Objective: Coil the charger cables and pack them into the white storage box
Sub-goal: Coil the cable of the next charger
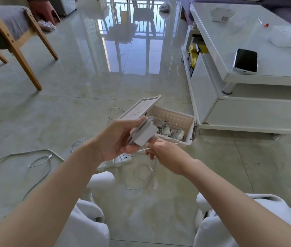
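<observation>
Square white charger brick [145,134], cable part-wound: clasped in left grip [119,139]. Thin white cable tail [143,150]: pinched by right grip [166,154], just below brick. Open white plastic storage box [189,138]: on floor, just beyond brick.

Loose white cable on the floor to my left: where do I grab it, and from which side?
Pinch the loose white cable just behind its plug end, straight down from above: it lies flat on the tile, that end free. Free a hand first: the left hand holds the white charger brick, the right hand pinches a thin white lead.
</observation>
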